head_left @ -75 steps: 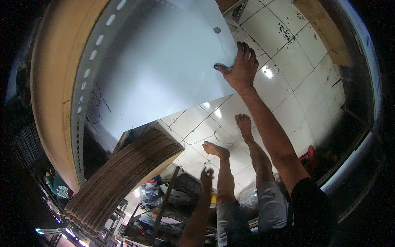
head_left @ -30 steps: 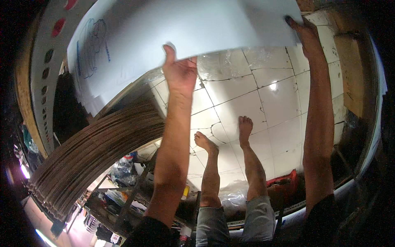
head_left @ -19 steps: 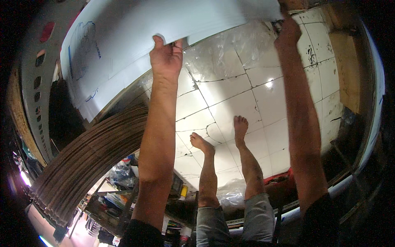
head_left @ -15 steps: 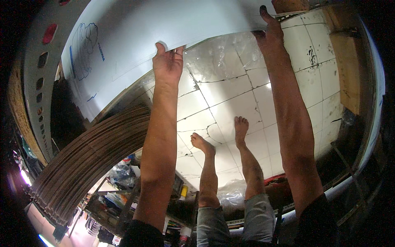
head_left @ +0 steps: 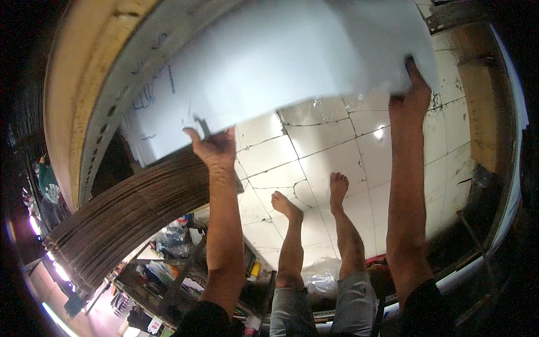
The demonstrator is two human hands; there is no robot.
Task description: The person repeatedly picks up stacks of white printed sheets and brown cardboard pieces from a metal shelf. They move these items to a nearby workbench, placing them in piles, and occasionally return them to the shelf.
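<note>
A large white sheet (head_left: 269, 62) spans the top of the view, with blue pen marks near its left end. My left hand (head_left: 216, 149) grips its near edge, thumb on top and fingers hooked underneath. At the sheet's right end my right hand (head_left: 412, 101) is closed on the edge, its thumb lying on the upper face and its fingers largely hidden. The sheet bows slightly between my hands, and its far side runs out of view.
A thick stack of brown cardboard sheets (head_left: 140, 196) lies at the left, below a metal rail with holes (head_left: 104, 135). A cardboard box (head_left: 483, 106) stands at the right. My bare feet rest on white cracked floor tiles (head_left: 275, 160). Cluttered shelving (head_left: 163, 281) is at lower left.
Both hands have come nearer with the white sheet, the right one also shifting rightward. The sheet's right end now shows over the tiles, and the metal rail looms larger at upper left.
</note>
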